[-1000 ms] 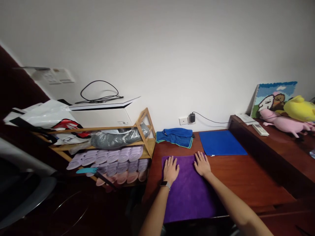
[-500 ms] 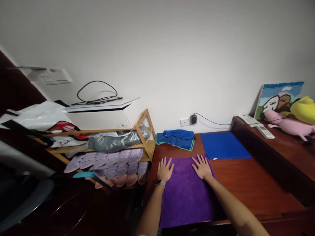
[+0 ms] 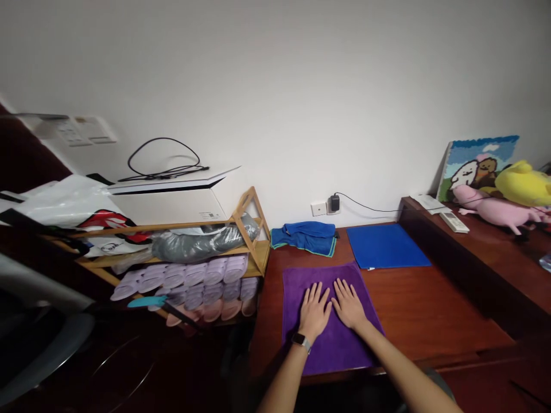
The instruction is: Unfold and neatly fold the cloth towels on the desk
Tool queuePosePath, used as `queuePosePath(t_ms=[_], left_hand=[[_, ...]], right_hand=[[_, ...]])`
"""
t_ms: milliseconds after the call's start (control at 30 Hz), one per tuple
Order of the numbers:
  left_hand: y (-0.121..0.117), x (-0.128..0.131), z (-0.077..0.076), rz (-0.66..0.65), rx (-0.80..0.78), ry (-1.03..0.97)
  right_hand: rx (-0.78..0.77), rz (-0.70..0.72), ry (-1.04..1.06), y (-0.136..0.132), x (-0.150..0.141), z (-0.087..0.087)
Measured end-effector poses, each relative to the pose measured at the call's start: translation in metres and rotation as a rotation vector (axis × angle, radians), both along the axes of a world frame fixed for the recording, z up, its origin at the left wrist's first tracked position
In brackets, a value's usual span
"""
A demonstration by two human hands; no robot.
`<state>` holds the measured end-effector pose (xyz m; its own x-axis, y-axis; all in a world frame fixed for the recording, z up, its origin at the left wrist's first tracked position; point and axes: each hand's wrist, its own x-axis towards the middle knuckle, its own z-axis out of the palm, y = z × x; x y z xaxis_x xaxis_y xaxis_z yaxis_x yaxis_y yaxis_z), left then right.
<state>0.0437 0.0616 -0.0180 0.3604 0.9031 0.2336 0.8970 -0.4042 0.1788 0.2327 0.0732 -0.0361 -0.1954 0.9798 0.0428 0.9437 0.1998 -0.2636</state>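
A purple towel [image 3: 297, 287] lies spread flat on the dark wooden desk [image 3: 413, 310]. My left hand [image 3: 315, 310], with a watch on its wrist, rests flat on the towel's middle, fingers spread. Right beside it lies my right hand [image 3: 348, 303], also flat and open on the towel. The two hands nearly touch. Neither hand holds anything.
A crumpled blue towel [image 3: 305, 236] and a flat blue cloth [image 3: 385, 246] lie at the back of the desk by a wall socket [image 3: 331, 205]. A wooden rack [image 3: 249, 229] of slippers stands left. Plush toys [image 3: 512, 198] and a remote [image 3: 454, 222] sit on a raised shelf right.
Both hands slid from the towel's far corners toward its middle and closer together. The view shifted slightly.
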Motion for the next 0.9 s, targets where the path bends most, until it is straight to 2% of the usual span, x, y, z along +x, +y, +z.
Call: queuePosePath(t_ms=[100, 167, 267, 400, 500, 600, 667, 733, 833, 900], left_hand=[[-0.014, -0.015, -0.014, 0.116, -0.068, 0.036], [-0.016, -0.036, -0.015, 0.203, -0.082, 0.075], [-0.017, -0.065, -0.007, 0.314, -0.096, 0.124], [-0.027, -0.078, 0.004, 0.400, -0.094, 0.190], [-0.046, -0.077, 0.010, 0.462, -0.055, 0.243], [-0.062, -0.074, 0.017, 0.512, -0.002, 0.262], [-0.062, -0.071, 0.024, 0.452, 0.054, 0.223], [-0.052, -0.068, 0.028, 0.286, 0.101, 0.152], [-0.029, -0.064, 0.028, 0.040, 0.054, 0.101], [-0.018, -0.064, 0.022, 0.025, -0.027, 0.117]], right_hand=[[-0.010, -0.008, -0.005, -0.014, 0.008, -0.013], [-0.004, 0.009, -0.005, -0.009, 0.019, -0.012], [-0.033, 0.068, -0.003, 0.010, 0.028, 0.002], [-0.069, 0.135, 0.000, 0.022, 0.020, 0.029], [0.002, -0.027, -0.010, -0.005, 0.001, 0.031], [0.035, -0.216, 0.004, -0.054, -0.019, 0.010], [0.009, -0.258, 0.020, -0.084, -0.026, -0.007], [-0.015, -0.252, 0.023, -0.100, -0.028, -0.019], [-0.023, -0.179, 0.012, -0.093, -0.018, -0.018], [-0.031, -0.103, 0.017, -0.073, -0.002, -0.007]])
